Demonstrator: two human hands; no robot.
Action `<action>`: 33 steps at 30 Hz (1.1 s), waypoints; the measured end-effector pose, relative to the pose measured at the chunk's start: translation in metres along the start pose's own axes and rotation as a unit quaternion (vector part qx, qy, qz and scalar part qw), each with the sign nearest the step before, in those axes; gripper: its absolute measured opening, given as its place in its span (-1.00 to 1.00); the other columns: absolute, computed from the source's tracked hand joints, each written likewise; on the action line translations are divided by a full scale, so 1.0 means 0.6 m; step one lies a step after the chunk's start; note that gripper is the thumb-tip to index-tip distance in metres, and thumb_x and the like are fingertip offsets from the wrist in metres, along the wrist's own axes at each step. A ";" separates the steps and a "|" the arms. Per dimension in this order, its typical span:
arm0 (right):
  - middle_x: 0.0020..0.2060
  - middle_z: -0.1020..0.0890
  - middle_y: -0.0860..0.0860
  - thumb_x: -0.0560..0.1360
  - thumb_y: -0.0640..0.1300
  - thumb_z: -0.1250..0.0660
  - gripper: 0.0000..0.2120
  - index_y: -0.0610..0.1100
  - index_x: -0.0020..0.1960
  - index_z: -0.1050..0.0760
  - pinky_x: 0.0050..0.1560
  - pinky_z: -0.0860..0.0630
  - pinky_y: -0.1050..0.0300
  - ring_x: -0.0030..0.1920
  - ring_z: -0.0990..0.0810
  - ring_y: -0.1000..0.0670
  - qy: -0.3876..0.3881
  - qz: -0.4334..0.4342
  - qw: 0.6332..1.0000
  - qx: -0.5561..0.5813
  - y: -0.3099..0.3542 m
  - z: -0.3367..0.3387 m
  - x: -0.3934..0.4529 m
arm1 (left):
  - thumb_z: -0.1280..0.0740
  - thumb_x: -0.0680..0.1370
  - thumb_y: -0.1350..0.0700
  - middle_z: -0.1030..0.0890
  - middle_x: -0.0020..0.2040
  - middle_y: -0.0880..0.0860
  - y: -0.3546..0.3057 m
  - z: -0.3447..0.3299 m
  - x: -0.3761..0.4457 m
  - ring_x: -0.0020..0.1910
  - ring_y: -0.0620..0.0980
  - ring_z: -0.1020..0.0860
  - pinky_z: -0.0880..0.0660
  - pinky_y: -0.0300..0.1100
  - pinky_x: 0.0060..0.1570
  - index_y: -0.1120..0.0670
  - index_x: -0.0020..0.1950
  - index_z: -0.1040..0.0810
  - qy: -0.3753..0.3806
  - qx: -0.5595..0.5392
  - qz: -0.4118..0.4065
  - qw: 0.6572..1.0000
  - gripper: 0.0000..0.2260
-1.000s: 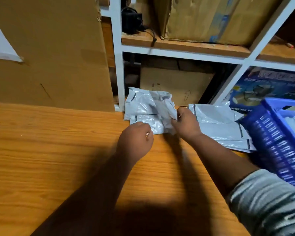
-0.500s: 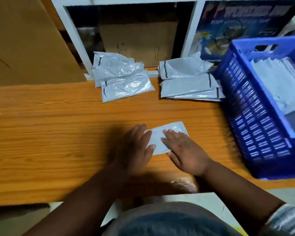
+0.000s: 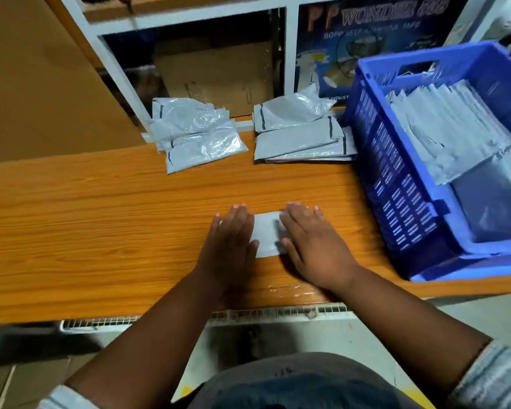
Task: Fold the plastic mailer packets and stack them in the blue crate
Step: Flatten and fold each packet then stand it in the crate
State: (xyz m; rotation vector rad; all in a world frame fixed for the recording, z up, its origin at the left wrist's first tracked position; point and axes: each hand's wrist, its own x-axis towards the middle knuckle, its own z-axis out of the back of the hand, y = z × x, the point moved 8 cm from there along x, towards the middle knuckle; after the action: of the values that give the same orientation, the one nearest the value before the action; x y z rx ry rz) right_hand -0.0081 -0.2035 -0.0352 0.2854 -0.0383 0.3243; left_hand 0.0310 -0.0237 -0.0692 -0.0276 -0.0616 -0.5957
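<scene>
One grey plastic mailer packet (image 3: 266, 233) lies flat on the wooden table near its front edge. My left hand (image 3: 230, 247) presses its left end with flat, spread fingers. My right hand (image 3: 313, 245) presses its right end the same way. Only the middle strip of the packet shows between them. Two piles of grey mailers lie at the back of the table: a crumpled left pile (image 3: 196, 134) and a flatter right pile (image 3: 301, 134). The blue crate (image 3: 396, 184) stands at the right and holds several folded mailers (image 3: 443, 128).
A white shelf frame (image 3: 115, 69) rises behind the table with a cardboard box (image 3: 219, 72) and a printed tape carton (image 3: 366, 33) inside. A large cardboard sheet (image 3: 42, 84) leans at the back left. The table's front edge (image 3: 130, 315) runs just below my wrists.
I pulled one mailer from the back left pile to the front of the table. Both hands went from gripping at the pile to pressing it flat, now spread wider apart.
</scene>
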 end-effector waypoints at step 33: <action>0.74 0.01 -0.08 0.72 0.15 0.08 -0.36 -0.05 0.75 -0.02 0.68 0.07 -0.26 0.73 0.08 -0.12 0.105 -0.007 0.994 -0.034 0.009 -0.094 0.107 | -0.08 0.66 -0.02 -0.26 0.69 0.18 -0.013 -0.036 0.060 0.70 0.15 -0.19 -0.14 0.22 0.66 0.18 0.68 -0.29 -0.011 -0.152 0.067 0.986 -0.40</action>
State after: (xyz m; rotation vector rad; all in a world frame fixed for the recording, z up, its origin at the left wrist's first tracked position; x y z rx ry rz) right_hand 0.0503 -0.1630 -0.0823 0.1835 0.1595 0.3375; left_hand 0.0574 -0.0509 -0.0881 -0.3312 0.0110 -0.4657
